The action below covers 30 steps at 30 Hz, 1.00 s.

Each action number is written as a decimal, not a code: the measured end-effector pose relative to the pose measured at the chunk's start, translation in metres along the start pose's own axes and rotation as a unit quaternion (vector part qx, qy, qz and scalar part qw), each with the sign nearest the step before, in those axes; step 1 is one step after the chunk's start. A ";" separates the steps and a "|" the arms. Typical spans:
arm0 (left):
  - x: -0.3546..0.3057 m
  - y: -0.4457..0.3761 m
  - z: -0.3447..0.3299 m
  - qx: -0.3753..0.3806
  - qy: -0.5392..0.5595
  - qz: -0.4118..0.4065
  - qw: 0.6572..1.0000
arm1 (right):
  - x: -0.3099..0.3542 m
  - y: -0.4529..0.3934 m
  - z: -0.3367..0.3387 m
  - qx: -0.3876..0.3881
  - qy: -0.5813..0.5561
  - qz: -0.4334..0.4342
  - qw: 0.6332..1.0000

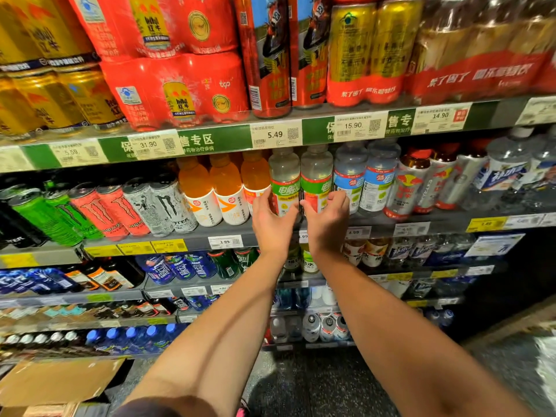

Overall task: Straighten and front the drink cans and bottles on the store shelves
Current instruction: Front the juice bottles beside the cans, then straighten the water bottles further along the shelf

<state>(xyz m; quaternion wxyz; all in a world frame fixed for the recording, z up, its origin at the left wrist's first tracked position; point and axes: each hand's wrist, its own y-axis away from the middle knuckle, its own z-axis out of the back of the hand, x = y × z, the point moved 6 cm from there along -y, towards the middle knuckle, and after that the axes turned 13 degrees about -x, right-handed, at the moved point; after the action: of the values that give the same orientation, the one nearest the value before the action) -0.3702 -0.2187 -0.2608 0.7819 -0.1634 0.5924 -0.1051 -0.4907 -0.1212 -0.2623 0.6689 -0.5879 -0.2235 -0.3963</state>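
My two bare forearms fill the bottom of the view, reaching up and forward to the second shelf (451, 219) from the top. My left hand (272, 216) curls its fingers round the lower part of the left green-label bottle (284, 182), thumb side toward the orange bottles. My right hand (326, 218) curls round the base of the right green-label bottle (316, 180), fingertips (340, 195) touching its right flank, just beside a blue-label bottle (349, 179). Both green-label bottles stand upright, side by side and touching, at the front edge of that shelf. Both hands are grasping, one bottle each.

Left of them stand three orange bottles (225, 191) with white lower labels, upright. Further left is a row of tall cans (132, 206) (green, red, white, black), leaning in the wide-angle view. Right of the blue-label bottles sit silver and red cans (421, 188), then clear bottles (505, 167), blurred.

The top shelf carries red shrink-wrapped multipacks (174, 85), gold cans (45, 94) at left and tall gold cans in red wrap (364, 49) at right. Price tags (275, 134) run along the green strip on its edge: 5.49, 15.90, 14.90, 31.90.

Lower shelves hold dark and blue bottles, too blurred to read. A cardboard box (57, 383) sits at bottom left on the dark floor (316, 386).
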 end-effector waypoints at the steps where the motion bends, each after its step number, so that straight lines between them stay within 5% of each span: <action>1: -0.001 0.000 0.002 0.002 0.000 -0.001 1.000 | 0.001 0.002 0.000 0.001 0.000 -0.004 1.000; 8: 0.006 -0.007 0.003 0.027 0.009 0.022 0.999 | -0.003 0.005 -0.003 0.027 0.014 0.033 0.999; 18: 0.007 -0.008 0.002 0.077 0.080 0.052 0.992 | -0.002 0.012 0.005 0.040 0.030 -0.034 0.998; 24: -0.020 0.021 -0.008 0.080 0.082 -0.047 0.992 | -0.023 0.009 0.034 0.031 0.017 -0.071 0.997; 30: -0.030 0.059 -0.041 0.162 0.130 0.013 0.978 | -0.061 -0.029 0.068 0.021 0.027 -0.138 0.990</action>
<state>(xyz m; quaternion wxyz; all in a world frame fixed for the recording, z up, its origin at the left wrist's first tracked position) -0.4201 -0.1587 -0.2662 0.7159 -0.0116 0.6659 -0.2097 -0.5378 -0.0394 -0.2774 0.6259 -0.5267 -0.2923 -0.4955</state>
